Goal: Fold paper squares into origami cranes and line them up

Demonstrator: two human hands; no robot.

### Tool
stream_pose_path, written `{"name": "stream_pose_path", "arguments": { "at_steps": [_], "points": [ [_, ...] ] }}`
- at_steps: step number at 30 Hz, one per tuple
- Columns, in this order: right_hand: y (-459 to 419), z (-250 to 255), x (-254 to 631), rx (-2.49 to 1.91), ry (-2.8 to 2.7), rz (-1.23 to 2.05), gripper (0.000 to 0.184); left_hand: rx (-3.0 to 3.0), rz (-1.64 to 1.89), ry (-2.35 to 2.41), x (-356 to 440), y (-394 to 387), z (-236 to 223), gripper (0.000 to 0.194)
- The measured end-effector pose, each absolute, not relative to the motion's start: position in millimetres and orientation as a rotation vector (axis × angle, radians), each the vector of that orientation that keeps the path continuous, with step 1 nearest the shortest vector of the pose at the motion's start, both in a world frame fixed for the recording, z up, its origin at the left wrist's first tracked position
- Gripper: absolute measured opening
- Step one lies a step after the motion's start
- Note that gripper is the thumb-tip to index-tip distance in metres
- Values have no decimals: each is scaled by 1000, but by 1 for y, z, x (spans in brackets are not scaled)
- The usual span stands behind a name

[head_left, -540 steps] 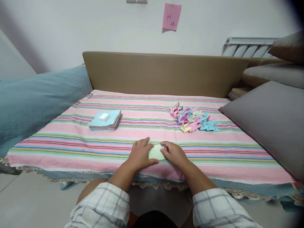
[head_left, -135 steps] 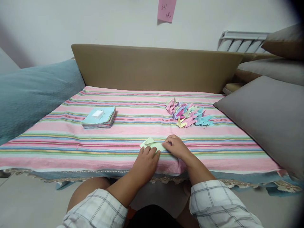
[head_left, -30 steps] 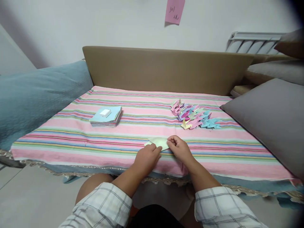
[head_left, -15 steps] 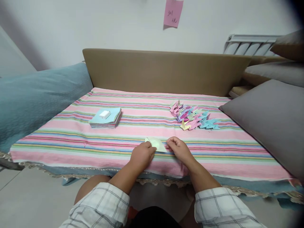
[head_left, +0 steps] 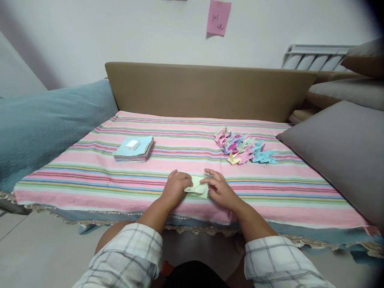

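A pale green folded paper (head_left: 198,187) lies near the front edge of the striped cloth (head_left: 90,176). My left hand (head_left: 174,188) rests on the paper's left side with its fingers curled and pinching the edge. My right hand (head_left: 219,190) presses on the paper's right side, its index finger stretched across the top of the fold. Both sleeves are white plaid.
A stack of coloured paper squares (head_left: 134,149) with a small white object on top sits at the left. A pile of several folded paper cranes (head_left: 242,147) lies at the right. Grey cushions (head_left: 339,148) border the right, a teal blanket (head_left: 42,124) the left, a tan backboard (head_left: 207,90) behind.
Both hands have shifted onto the green paper. It now lies flatter and nearer to me, with my right index finger laid over the fold.
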State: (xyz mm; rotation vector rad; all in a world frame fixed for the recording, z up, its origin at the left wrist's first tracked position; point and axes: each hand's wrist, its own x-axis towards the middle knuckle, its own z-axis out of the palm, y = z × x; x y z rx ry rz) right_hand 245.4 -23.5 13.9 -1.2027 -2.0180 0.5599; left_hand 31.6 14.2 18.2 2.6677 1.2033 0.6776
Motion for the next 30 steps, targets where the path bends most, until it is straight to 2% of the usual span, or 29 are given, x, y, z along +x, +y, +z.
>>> {"name": "stream_pose_path", "arguments": {
  "at_steps": [6,8,12,15,23,30],
  "points": [
    [-23,10,246,-1190,-2180,513,21,2663,787,1136,34,19,16,33],
    [-21,5,246,-1207,-2198,469,17,2649,765,1075,32,16,21,36],
    [-19,2,246,-1237,-2227,404,15,2623,657,891,24,5,36,41],
    [-19,3,246,-1257,-2241,427,14,2619,630,860,19,1,40,27],
    [-21,10,246,-1316,-2233,604,15,2566,558,988,20,2,43,13],
    [-18,11,241,-1392,-2155,634,21,2347,514,1157,20,5,38,12]
  ]
}}
